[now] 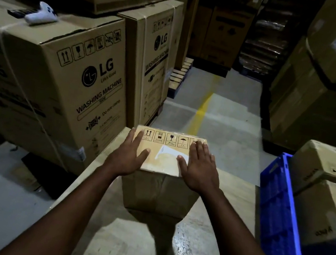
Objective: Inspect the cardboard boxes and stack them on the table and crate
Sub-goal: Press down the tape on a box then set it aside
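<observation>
A small cardboard box [166, 151] with handling symbols and a white label on top stands upright on the pale table [141, 246], near its far end. My left hand [129, 156] lies flat on the box's top left edge, fingers spread. My right hand [198, 166] rests flat on the top right side, fingers spread. Neither hand wraps around the box. To the right, a blue plastic crate [277, 214] holds two cardboard boxes [331, 190], one stacked on the other.
Large washing-machine cartons [76, 79] stand stacked on the left, one bearing a white handheld device [42, 14]. More tall cartons [326, 88] fill the right. A grey floor aisle with a yellow line [201, 108] runs ahead beyond the table.
</observation>
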`<state>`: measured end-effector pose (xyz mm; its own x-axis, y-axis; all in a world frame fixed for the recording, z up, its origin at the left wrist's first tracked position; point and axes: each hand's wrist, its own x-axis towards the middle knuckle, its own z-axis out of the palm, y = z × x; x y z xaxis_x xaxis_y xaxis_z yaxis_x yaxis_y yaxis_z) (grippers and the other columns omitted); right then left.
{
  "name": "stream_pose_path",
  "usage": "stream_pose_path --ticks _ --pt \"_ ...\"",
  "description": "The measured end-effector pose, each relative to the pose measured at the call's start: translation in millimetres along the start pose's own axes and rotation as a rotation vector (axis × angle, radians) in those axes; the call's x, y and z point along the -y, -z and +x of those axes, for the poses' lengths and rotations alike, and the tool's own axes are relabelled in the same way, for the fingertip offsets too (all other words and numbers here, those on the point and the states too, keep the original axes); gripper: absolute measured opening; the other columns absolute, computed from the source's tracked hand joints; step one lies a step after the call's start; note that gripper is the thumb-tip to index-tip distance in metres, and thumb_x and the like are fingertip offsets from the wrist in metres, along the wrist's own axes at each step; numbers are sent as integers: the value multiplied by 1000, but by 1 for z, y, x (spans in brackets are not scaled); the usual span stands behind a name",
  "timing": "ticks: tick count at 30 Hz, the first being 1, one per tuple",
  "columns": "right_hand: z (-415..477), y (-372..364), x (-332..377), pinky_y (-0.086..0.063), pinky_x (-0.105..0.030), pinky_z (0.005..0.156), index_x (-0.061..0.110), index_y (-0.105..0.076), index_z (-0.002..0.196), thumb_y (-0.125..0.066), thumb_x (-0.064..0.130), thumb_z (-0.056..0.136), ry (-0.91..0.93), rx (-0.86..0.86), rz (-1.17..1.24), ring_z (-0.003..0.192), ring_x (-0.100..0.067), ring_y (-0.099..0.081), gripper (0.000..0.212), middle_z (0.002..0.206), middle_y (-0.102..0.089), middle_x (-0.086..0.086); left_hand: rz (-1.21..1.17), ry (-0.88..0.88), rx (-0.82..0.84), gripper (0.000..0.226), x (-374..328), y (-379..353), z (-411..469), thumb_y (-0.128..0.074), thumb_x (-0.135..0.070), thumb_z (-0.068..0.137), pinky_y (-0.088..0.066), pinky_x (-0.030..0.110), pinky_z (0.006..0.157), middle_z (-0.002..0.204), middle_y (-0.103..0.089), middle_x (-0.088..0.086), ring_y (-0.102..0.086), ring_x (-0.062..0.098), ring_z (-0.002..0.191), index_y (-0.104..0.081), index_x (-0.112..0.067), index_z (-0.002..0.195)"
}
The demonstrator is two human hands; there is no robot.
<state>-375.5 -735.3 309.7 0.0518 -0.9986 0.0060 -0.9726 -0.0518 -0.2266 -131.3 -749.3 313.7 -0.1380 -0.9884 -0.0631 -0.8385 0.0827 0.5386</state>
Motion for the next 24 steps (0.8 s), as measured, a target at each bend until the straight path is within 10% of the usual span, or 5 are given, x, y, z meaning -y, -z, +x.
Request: stream_pose_path --ticks 5,8,13,24 --pt "9 -2 -9 -2 -38 124 3 -6 157 -28 50 103 -7 -34 256 153 -25 6 75 165 2 -12 -406 85 -28 76 4 1 5 -59 -43 93 -38 36 107 138 -43 -12 -47 12 123 -18 -22 154" --pt "8 6 -19 -13 -35 122 4 -12 157 -41 39 104 -254 -45 572 152 -29 -12 70 164 -11 -13 -591 180 8 34 19 -3 14 -57 -45 94 -48 46 101 125 -64 -6 -62 17 113 -47 -36 125" --pt "-6 5 -22 -49 -44 103 17 -55 137 -41 44 104 -399 102 1094 112 -20 -65 45 135 -62 -3 -809 304 123 34 14 -3 16 -49 -49 99 -51 38 96 108 -74 -4 -69 15 100 -67 -24 113" --pt "-8 62 -49 -47 -50 102 16 -55 131 -38 38 99 -465 5 990 114 -26 -61 42 134 -61 -8 -945 265 176 38 -32 -32 12 -46 -48 100 -53 34 86 109 -73 -2 -69 15 98 -63 -21 121"
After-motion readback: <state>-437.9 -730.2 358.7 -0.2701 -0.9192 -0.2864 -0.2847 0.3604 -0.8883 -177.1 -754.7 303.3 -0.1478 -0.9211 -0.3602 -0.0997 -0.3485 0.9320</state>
